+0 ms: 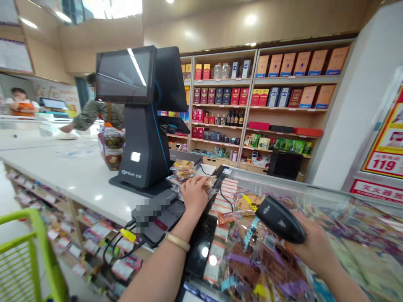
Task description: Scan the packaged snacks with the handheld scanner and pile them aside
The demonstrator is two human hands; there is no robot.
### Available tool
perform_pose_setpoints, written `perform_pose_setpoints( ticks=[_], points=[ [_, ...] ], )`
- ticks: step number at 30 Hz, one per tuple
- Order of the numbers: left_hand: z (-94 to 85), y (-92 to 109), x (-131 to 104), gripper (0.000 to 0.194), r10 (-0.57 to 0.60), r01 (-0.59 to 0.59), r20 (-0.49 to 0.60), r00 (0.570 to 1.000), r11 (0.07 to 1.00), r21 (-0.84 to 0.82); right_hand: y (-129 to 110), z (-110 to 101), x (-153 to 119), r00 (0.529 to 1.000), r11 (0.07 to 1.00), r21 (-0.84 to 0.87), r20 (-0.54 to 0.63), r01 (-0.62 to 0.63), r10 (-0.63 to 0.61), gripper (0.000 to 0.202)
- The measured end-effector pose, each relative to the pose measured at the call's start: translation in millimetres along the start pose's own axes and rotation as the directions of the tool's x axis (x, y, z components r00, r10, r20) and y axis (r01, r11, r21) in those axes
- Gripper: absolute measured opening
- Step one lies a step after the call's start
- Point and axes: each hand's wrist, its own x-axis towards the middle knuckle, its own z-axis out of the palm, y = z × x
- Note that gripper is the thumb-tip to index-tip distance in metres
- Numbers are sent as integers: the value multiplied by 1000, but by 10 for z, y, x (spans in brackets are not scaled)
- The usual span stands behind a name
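Observation:
My right hand (316,247) is wrapped round a black barcode scanner (280,219), its head pointing left over the counter. Below the scanner lies a heap of clear snack packets (244,264) with brown contents and purple, blue and yellow labels. A lighter round-biscuit packet (248,203) is at the heap's far end. My left hand (193,195), with a gold bracelet at the wrist, reaches forward with fingers curled over a clear biscuit packet (209,183). More biscuit packets (183,168) are stacked just beyond it. The undersides of my left fingers are hidden.
A dark checkout terminal (141,147) stands on the white counter (78,170) at left, with a phone-like device (163,224) and cables before it. A filled clear bag (111,147) sits behind. Another person's sleeve (85,117) reaches over the counter. A green basket (34,251) is at lower left.

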Motion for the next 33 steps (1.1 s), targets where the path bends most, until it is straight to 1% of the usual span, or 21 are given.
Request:
perform_pose_setpoints(
  ticks=[2, 4, 7, 11, 13, 16, 19, 20, 22, 23, 25, 28, 30, 31, 33],
  points=[
    [21, -6, -16, 47, -46, 45, 54, 997, 999, 24, 71, 30, -48, 1000, 1000, -5, -8, 15, -15, 28],
    [40, 7, -31, 44, -60, 58, 73, 996, 998, 30, 129, 57, -83, 1000, 1000, -8, -2, 20, -20, 28],
    [66, 33, -47, 41, -57, 55, 65, 996, 998, 26, 171, 80, -103, 999, 999, -9, -13, 37, -37, 25],
    [67, 76, -65, 41, -50, 50, 21, 999, 998, 37, 144, 66, -80, 995, 996, -20, -59, 82, -83, 24],
    [45, 128, -75, 43, -12, 12, -14, 1000, 1000, 10, 99, 37, -48, 995, 997, -10, -66, 71, -71, 21],
    [4, 245, -103, 46, 86, -90, -55, 995, 993, -77, 4, -30, 18, 997, 1000, 9, -74, 25, -24, 14],
    [7, 363, -154, 46, 221, -223, -35, 975, 953, -204, -80, -88, 77, 993, 999, 22, -111, -27, 29, 6],
    [23, 395, -177, 46, 275, -267, -7, 962, 929, -256, -98, -100, 89, 990, 999, 17, -132, -39, 41, 6],
    [73, 446, -229, 47, 384, -333, 78, 920, 870, -363, -118, -115, 104, 985, 998, -8, -163, -64, 62, 8],
    [104, 466, -258, 49, 429, -345, 131, 894, 844, -410, -122, -119, 108, 984, 997, -18, -164, -78, 74, 7],
    [164, 498, -316, 54, 485, -334, 247, 839, 816, -472, -126, -123, 114, 983, 995, -32, -163, -92, 86, 6],
    [242, 533, -394, 64, 510, -275, 404, 759, 815, -511, -126, -119, 124, 979, 995, -23, -180, -100, 94, 7],
    [286, 555, -430, 67, 511, -241, 472, 718, 819, -521, -123, -109, 129, 977, 996, -14, -198, -87, 82, 8],
    [304, 568, -442, 66, 508, -230, 496, 704, 824, -518, -122, -103, 131, 976, 997, -12, -206, -77, 73, 8],
    [327, 600, -451, 62, 499, -227, 522, 692, 837, -498, -121, -96, 133, 977, 998, -9, -204, -67, 64, 9]
  ],
)
